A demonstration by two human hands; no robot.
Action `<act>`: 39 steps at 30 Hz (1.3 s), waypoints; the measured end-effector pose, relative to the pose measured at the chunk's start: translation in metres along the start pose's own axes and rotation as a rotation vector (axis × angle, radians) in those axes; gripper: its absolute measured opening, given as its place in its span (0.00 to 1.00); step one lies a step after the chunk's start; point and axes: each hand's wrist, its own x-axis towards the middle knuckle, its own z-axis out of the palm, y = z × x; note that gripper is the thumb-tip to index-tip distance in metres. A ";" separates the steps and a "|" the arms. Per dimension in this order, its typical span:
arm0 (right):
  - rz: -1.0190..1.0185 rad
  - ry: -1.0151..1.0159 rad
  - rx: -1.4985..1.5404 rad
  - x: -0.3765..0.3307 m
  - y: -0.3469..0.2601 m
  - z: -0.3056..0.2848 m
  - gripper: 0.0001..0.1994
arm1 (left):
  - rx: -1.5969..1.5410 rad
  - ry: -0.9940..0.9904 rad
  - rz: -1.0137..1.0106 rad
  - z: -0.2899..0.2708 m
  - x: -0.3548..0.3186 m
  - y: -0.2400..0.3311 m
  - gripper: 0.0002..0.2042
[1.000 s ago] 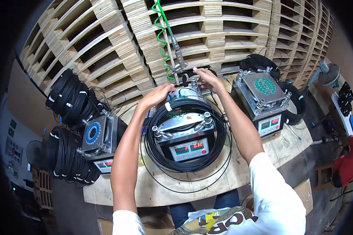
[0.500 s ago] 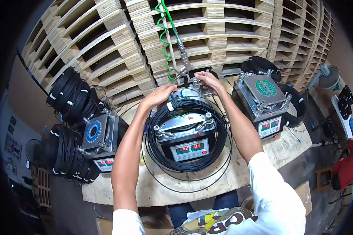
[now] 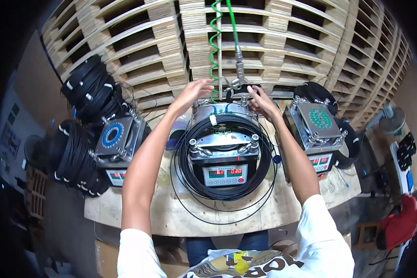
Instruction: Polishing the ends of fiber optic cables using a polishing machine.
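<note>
At the middle of the bench stands a box-shaped machine [image 3: 224, 160] with a metal top and a lit red display. A coil of thin black cable [image 3: 186, 171] hangs around it, with a white tie [image 3: 213, 120] at the top. Blue-tipped cable ends lie across its rear metal plate [image 3: 201, 111]. My left hand [image 3: 194, 95] hovers above the plate's far left corner, fingers stretched and holding nothing visible. My right hand [image 3: 263, 103] is beside the far right corner post [image 3: 244, 99], thumb and forefinger apart. Its other fingers are partly hidden, so contact with the post is unclear.
Similar machines stand at left [image 3: 118, 139] and right [image 3: 314, 125], their top plates ringed with blue and green holes. Black cable coils [image 3: 90, 92] are piled at left, more [image 3: 312, 95] at back right. A green air hose [image 3: 231, 23] with a metal fitting hangs before stacked wooden pallets [image 3: 171, 37].
My left hand has lifted away from the machine's rear left corner. The right hand has shifted slightly outward at the rear right corner. The whole view has swung a little.
</note>
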 end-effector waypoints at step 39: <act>-0.126 0.000 -0.140 -0.021 0.025 0.016 0.52 | -1.002 0.626 -0.143 -0.007 -0.015 -0.109 0.19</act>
